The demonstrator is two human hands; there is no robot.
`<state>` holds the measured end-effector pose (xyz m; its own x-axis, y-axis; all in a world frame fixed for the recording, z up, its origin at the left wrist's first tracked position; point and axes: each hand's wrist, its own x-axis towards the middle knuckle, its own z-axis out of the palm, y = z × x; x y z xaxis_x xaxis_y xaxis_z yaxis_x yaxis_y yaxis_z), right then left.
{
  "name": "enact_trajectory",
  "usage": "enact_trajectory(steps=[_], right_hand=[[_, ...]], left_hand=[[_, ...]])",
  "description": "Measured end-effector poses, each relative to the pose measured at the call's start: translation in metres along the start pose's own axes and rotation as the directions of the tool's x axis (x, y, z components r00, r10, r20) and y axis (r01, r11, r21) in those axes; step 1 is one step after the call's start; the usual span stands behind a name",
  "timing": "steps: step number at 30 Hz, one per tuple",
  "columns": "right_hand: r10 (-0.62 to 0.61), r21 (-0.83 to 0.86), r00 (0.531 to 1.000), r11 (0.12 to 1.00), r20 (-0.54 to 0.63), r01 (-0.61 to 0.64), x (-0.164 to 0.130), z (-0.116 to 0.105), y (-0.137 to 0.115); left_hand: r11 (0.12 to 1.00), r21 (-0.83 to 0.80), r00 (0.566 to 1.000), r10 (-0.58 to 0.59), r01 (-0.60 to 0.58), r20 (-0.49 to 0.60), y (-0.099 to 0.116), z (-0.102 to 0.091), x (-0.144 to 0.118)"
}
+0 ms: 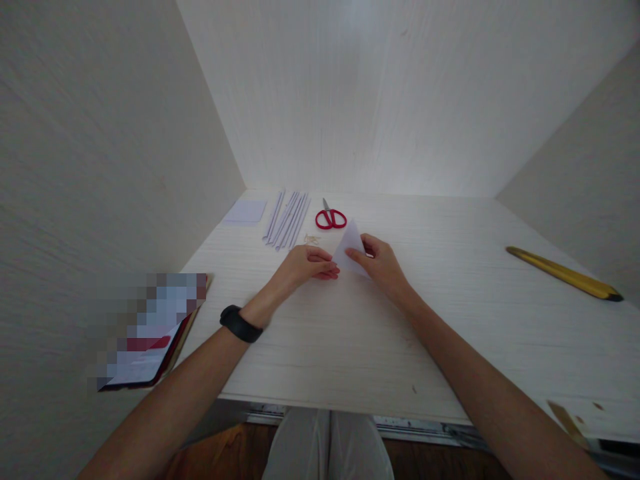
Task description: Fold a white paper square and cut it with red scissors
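A white piece of paper (pixel 351 248), folded to a pointed shape, is held just above the table. My right hand (pixel 377 260) pinches its right side, with the thumb on the near face and the fingers behind. My left hand (pixel 313 263) is at the lower left corner, thumb and fingertips closed together against it; the exact contact is hard to make out. Just beyond the left hand lies a small pile of thin, pale pieces (pixel 313 239), too small to name. Red-handled scissors (pixel 330 217) rest behind the paper, blades pointing away.
Several thin rolled paper sticks (pixel 287 220) lie side by side at the back left, beside a flat white paper (pixel 246 211). A tablet-like device (pixel 155 340), partly blurred out, sits at the left edge. A long yellow object with a dark tip (pixel 565 273) lies far right. White walls enclose the table (pixel 360 353).
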<state>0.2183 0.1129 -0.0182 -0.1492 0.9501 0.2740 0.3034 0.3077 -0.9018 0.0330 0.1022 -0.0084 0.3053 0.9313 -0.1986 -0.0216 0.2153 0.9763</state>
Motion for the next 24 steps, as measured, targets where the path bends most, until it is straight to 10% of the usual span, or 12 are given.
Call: enact_trajectory(steps=[24], right_hand=[[0.005, 0.001, 1.000, 1.000, -0.007, -0.005, -0.0004, 0.0005, -0.0009]], left_hand=[[0.997, 0.071, 0.999, 0.040, -0.039, -0.008, 0.0041, 0.0010, -0.0003]])
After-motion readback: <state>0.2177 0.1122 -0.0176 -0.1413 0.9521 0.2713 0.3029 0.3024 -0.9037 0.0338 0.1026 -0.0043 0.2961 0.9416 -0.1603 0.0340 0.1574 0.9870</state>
